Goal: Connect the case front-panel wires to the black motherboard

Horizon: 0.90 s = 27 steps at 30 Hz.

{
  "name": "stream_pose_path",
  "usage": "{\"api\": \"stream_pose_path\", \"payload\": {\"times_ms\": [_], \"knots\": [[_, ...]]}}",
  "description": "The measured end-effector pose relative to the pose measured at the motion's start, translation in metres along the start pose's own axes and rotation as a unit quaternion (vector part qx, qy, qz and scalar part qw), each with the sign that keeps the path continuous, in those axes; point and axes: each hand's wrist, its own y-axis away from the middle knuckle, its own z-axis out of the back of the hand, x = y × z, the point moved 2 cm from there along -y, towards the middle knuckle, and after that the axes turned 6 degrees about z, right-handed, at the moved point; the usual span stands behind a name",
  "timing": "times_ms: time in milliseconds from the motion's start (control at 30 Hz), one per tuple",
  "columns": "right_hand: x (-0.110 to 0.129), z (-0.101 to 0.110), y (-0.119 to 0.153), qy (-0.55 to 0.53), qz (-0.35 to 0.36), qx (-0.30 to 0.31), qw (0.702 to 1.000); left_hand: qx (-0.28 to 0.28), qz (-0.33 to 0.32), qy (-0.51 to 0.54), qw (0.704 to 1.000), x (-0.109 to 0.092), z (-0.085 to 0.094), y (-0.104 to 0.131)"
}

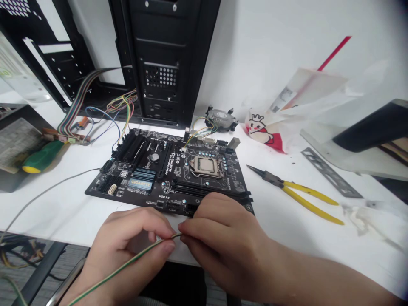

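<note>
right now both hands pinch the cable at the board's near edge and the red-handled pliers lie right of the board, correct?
Not quite: the pliers have yellow handles, not red, as the head view shows. They do lie right of the board, and the left hand and right hand pinch the cable at its near edge.

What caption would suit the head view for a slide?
Left hand and right hand pinch a thin cable near a GIGABYTE motherboard.

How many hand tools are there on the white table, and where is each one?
2: the pliers, right of the motherboard, and what looks like a screwdriver at the left, beside the metal box. Others may be hidden behind the computer case.
</note>
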Motion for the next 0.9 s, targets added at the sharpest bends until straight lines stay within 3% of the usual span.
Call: {"api": "stream_pose_path", "payload": {"times_ms": [333,633,900], "knots": [[-0.001,0.002,-0.001,-0.005,-0.002,0.014,1.0,0.0,0.017,0.049,0.999,-0.002,0.0,-0.001],[-0.003,0.006,-0.002,-0.02,-0.007,0.024,0.999,-0.051,0.056,0.017,0.997,0.007,0.002,0.006],[-0.004,0.004,-0.002,-0.012,0.0,0.026,1.0,-0.035,0.069,0.009,0.997,0.009,0.002,0.007]]}}
